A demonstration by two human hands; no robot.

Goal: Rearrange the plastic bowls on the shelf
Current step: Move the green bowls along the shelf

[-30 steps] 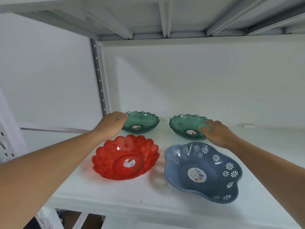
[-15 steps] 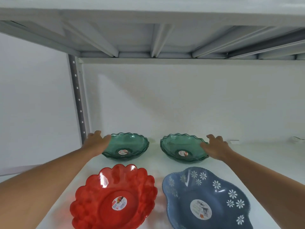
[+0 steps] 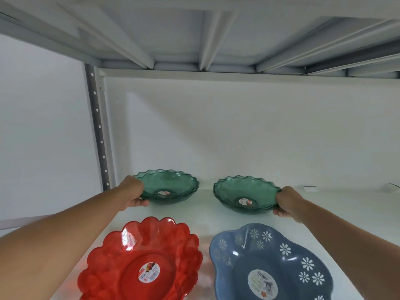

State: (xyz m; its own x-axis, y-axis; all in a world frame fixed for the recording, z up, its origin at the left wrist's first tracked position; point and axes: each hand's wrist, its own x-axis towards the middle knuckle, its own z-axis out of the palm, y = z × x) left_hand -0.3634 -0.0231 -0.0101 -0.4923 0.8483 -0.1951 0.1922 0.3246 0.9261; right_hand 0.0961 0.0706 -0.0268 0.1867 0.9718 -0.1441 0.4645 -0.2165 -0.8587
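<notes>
Two green bowls at the shelf's (image 3: 207,215) back: left hand (image 3: 132,197) clamps the left bowl (image 3: 167,187), right hand (image 3: 289,203) the right bowl (image 3: 245,194); best lifted level, clear of neighbours.

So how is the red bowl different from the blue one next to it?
The red bowl is see-through with a bumpy, scalloped rim; the blue bowl is solid-coloured with a smoother, wavy rim. The blue bowl has white daisy flowers on it; the red bowl has none. The red one sits on the left, the blue on the right. Both sit upright at the front of the shelf, untouched, each with a sticker in the middle.
</notes>
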